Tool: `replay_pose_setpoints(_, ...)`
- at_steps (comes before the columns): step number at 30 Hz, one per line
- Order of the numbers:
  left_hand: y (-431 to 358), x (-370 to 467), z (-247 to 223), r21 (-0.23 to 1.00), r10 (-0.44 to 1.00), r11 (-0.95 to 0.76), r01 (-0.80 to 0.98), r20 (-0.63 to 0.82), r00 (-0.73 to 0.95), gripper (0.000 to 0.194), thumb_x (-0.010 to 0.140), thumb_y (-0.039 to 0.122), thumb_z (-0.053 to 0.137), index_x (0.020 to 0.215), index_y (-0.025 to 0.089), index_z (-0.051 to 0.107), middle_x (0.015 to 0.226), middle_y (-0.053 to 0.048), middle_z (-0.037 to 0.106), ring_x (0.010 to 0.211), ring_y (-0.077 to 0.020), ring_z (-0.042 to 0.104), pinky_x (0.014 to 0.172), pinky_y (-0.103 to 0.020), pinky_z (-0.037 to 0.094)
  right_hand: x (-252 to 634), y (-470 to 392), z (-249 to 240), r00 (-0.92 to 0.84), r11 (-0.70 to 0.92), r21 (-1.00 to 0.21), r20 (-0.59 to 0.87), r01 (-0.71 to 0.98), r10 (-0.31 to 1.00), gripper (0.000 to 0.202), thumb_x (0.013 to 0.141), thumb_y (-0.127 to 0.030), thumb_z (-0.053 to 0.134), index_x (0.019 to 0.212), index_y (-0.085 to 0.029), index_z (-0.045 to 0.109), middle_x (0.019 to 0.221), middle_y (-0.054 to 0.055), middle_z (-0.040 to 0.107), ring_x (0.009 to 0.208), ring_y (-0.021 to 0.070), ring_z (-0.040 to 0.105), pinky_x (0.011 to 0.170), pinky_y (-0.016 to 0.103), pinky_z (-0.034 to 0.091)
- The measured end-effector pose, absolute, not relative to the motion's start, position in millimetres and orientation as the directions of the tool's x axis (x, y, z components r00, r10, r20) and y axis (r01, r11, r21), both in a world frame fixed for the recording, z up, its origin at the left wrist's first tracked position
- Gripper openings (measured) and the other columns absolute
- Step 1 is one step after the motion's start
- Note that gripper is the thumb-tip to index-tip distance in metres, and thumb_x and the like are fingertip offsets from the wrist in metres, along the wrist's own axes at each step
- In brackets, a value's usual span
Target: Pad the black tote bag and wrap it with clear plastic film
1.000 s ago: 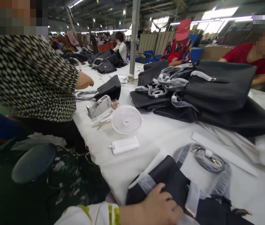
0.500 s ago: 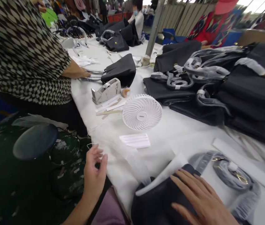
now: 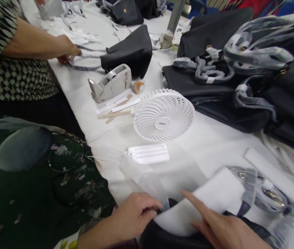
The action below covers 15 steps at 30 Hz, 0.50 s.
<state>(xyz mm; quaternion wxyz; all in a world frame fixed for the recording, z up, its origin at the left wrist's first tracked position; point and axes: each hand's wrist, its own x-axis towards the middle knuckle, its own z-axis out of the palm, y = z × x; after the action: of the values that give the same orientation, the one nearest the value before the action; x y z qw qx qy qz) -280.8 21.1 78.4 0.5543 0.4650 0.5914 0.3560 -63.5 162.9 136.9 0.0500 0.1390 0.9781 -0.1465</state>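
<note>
At the front edge of the table, a black handbag (image 3: 152,238) sits low in the view, partly cut off by the lower border. A white foam-like sheet (image 3: 219,190) sticks up out of its opening. My left hand (image 3: 139,214) pinches at the bag's left rim, its fingertips partly hidden. Touching the sheet is my right hand (image 3: 219,224), index finger stretched out and thumb apart. A thin clear plastic film (image 3: 147,176) trails from the opening across the cloth. To the right lies a plastic-wrapped strap (image 3: 263,190) with gold-coloured hardware.
A white round fan (image 3: 163,116) stands ahead, its corded white base (image 3: 149,154) on the cloth. Behind it are a tape dispenser (image 3: 113,83) and paper strips. Black bags (image 3: 230,103) pile up at right. A co-worker's hand (image 3: 69,48) holds another bag's straps; a stool (image 3: 23,148) stands left.
My left hand has moved from the table edge to the bag's rim. My right hand has shifted from the bag's side onto the white sheet, which stands out further. The view has tilted down.
</note>
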Motion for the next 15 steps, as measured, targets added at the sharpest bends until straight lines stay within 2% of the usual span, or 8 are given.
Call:
replay_pose_setpoints(1,23.8,-281.4,78.1,0.940,0.945,0.301,0.162,-0.317,0.079,0.031,0.079,0.009,0.056,0.100,0.025,0.071,0.096,0.001,0.073,0.090,-0.0145,0.064,0.084,-0.024,0.046,-71.8,168.6,133.0,-0.939,0.923,-0.200,-0.180,0.328,0.295,0.047,0.088,-0.022,0.046,0.135,-0.018,0.040,0.074,0.000,0.065,0.051,0.0143,0.059,0.044,0.025,0.040)
replay_pose_setpoints(3,26.3,-281.0,77.1,0.941,0.943,0.294,0.170,-0.314,0.109,0.027,0.080,0.010,0.056,0.096,0.024,0.072,0.091,0.001,0.073,0.086,-0.0146,0.064,0.082,-0.024,0.046,-88.7,178.5,128.1,-0.924,0.939,-0.056,-0.209,0.338,0.320,0.033,0.074,-0.026,0.069,0.106,-0.025,0.061,0.080,0.002,0.064,0.065,0.0212,0.062,0.053,0.030,0.044)
replay_pose_setpoints(4,26.4,-280.4,76.4,0.941,0.941,0.294,0.167,-0.316,0.124,0.025,0.081,0.011,0.056,0.095,0.024,0.072,0.090,0.001,0.073,0.086,-0.0149,0.064,0.082,-0.024,0.046,-95.6,181.6,127.4,-0.934,0.950,-0.039,-0.198,0.311,0.298,0.025,0.066,-0.030,0.077,0.087,-0.026,0.064,0.084,0.004,0.064,0.075,0.0253,0.063,0.061,0.034,0.046)
replay_pose_setpoints(6,26.1,-279.5,75.0,0.943,0.936,0.297,0.152,-0.319,0.146,0.025,0.082,0.013,0.055,0.096,0.024,0.072,0.091,0.000,0.074,0.087,-0.0155,0.065,0.083,-0.025,0.047,-102.4,182.8,129.1,-0.966,0.969,-0.108,-0.164,0.221,0.202,0.031,0.055,-0.035,0.085,0.065,-0.025,0.057,0.084,0.002,0.064,0.084,0.0270,0.060,0.073,0.039,0.045)
replay_pose_setpoints(8,26.6,-279.1,74.0,0.938,0.927,0.325,0.122,-0.341,0.155,0.028,0.080,0.011,0.054,0.099,0.024,0.071,0.094,0.000,0.074,0.087,-0.0153,0.066,0.082,-0.025,0.048,-99.2,178.3,131.5,-0.983,0.973,-0.193,-0.161,0.124,0.093,0.032,0.057,-0.032,0.084,0.066,-0.025,0.053,0.075,-0.002,0.062,0.074,0.0208,0.057,0.069,0.034,0.041)
replay_pose_setpoints(11,30.2,-279.2,74.3,0.925,0.907,0.361,0.121,-0.379,0.185,0.033,0.076,0.010,0.056,0.103,0.024,0.069,0.096,0.000,0.073,0.085,-0.0152,0.066,0.078,-0.024,0.050,-84.2,168.9,128.6,-0.968,0.968,-0.238,-0.250,0.074,0.013,0.022,0.069,-0.024,0.074,0.071,-0.025,0.052,0.067,-0.004,0.056,0.060,0.0158,0.050,0.056,0.033,0.031)
replay_pose_setpoints(13,33.4,-279.6,75.8,0.929,0.910,0.317,0.189,-0.354,0.215,0.036,0.076,0.010,0.057,0.106,0.025,0.067,0.095,0.000,0.072,0.086,-0.0165,0.065,0.079,-0.024,0.050,-76.6,166.3,121.5,-0.961,0.961,-0.269,-0.276,0.068,-0.009,0.019,0.073,-0.028,0.070,0.068,-0.024,0.053,0.072,-0.002,0.058,0.063,0.0162,0.050,0.056,0.033,0.029)
replay_pose_setpoints(15,36.4,-280.2,76.9,0.920,0.924,0.238,0.312,-0.313,0.219,0.045,0.078,0.012,0.058,0.120,0.028,0.060,0.099,-0.001,0.069,0.090,-0.0190,0.064,0.083,-0.028,0.049,-75.9,167.3,115.4,-0.958,0.948,-0.311,-0.287,0.074,-0.019,0.022,0.073,-0.034,0.072,0.062,-0.023,0.056,0.084,0.002,0.062,0.076,0.0193,0.054,0.063,0.033,0.032)
